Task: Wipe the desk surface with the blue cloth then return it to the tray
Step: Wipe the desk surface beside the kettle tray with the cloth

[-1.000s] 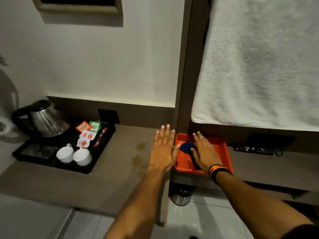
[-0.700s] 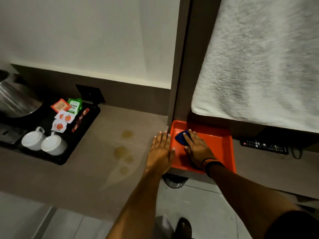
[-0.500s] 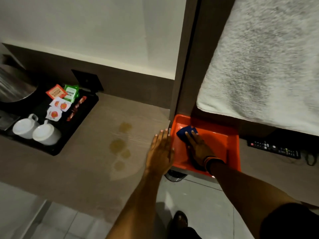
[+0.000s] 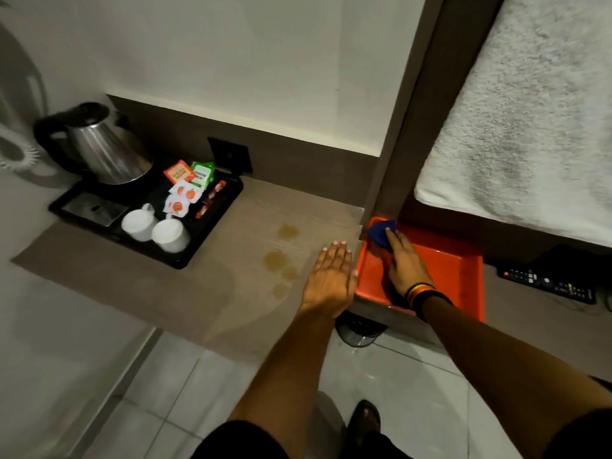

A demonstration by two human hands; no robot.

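Note:
A blue cloth [image 4: 381,230] lies crumpled in the far left corner of the orange tray [image 4: 453,270]. My right hand [image 4: 405,263] rests on the cloth inside the tray, fingers laid over it; I cannot tell whether they grip it. My left hand [image 4: 331,279] lies flat and open on the brown desk surface [image 4: 212,293], just left of the tray. Several yellowish spill stains [image 4: 281,256] mark the desk close to my left hand's fingertips.
A black tray [image 4: 218,223] at the desk's left holds a steel kettle [image 4: 99,150], two white cups [image 4: 155,228] and sachets [image 4: 188,183]. A white towel [image 4: 530,111] hangs above the orange tray. A remote control [image 4: 546,283] lies to its right. A bin [image 4: 361,329] stands below.
The view swung down and left, then back, bringing the kettle in again. My right hand stayed on the blue cloth while it slid toward the tray's far left corner. My left hand stayed flat.

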